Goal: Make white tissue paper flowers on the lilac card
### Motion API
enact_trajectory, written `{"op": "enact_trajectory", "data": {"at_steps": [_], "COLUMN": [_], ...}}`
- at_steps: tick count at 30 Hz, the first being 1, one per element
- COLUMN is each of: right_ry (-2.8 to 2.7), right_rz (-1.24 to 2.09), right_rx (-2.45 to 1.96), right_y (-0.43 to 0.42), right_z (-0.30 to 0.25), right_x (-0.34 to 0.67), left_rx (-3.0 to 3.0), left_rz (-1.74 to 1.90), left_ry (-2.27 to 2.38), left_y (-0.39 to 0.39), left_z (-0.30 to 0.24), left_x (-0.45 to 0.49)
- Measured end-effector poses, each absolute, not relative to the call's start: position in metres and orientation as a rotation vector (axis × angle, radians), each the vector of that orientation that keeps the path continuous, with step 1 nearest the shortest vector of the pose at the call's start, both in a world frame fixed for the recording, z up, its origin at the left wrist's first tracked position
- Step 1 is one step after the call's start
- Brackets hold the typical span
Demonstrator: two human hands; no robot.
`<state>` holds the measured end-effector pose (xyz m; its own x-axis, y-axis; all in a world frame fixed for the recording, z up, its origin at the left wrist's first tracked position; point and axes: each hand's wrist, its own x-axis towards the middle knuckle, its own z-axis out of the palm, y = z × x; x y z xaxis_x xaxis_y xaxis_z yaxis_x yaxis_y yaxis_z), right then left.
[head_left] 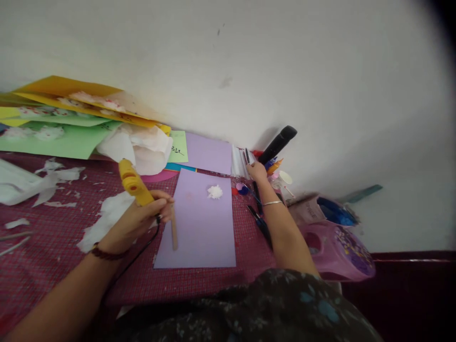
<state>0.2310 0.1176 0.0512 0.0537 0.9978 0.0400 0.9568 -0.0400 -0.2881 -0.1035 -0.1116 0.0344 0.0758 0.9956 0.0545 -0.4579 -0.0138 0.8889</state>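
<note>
My left hand [153,209] is closed around a yellow glue gun [137,185], nozzle pointing up and away, its dark cord trailing below. A flat wooden craft stick [174,230] runs down from those fingertips over a purple sheet of paper [204,232]; whether the fingers grip it is unclear. On the sheet sits a small clump of white shredded bits [214,192]. Farther right, my right hand [258,172] reaches toward the wall, fingers closed by a thin dark pointed item [247,156] beside clear white sticks [238,160]. Its grasp is partly hidden.
Coloured card sheets [71,140] with white bits lean at the back left. Torn white paper [107,221] lies under my left arm. A black cylinder [280,142], orange and blue tubes [274,166] and dark-handled scissors [261,225] lie right. A pink plastic container [335,251] stands by the table.
</note>
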Motion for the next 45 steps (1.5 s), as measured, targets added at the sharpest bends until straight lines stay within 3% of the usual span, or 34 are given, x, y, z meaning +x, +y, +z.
{"op": "enact_trajectory", "data": {"at_steps": [4, 8, 10, 18, 24, 29, 38, 45], "right_ry": [-2.054, -2.133, -2.138, -1.867, -1.587, -1.591, -1.851, -1.871], "right_rz": [0.498, 1.167, 1.297, 1.538, 1.788, 1.785, 1.284, 1.246], "right_rx": [-1.74, -0.995, -0.798, -0.867, -0.812, -0.804, -0.874, -0.91], "right_y": [0.06, -0.025, -0.056, -0.068, -0.049, -0.049, -0.051, -0.055], "right_z": [0.053, 0.044, 0.038, 0.033, 0.062, 0.071, 0.091, 0.11], "right_x": [0.171, 0.109, 0.089, 0.087, 0.117, 0.118, 0.126, 0.122], "left_rx": [0.936, 1.064, 1.13, 1.122, 0.968, 1.06, 1.219, 1.305], "left_rz": [1.439, 1.459, 1.443, 1.453, 1.42, 1.375, 1.32, 1.328], "left_ry": [0.865, 0.949, 1.02, 1.235, 1.082, 1.113, 1.299, 1.263], "left_y": [-0.11, -0.108, -0.11, -0.118, -0.117, -0.116, -0.12, -0.118], "left_z": [0.033, 0.027, 0.024, 0.032, 0.039, 0.04, 0.032, 0.022], "left_x": [-0.093, -0.085, -0.083, -0.074, -0.079, -0.08, -0.079, -0.079]}}
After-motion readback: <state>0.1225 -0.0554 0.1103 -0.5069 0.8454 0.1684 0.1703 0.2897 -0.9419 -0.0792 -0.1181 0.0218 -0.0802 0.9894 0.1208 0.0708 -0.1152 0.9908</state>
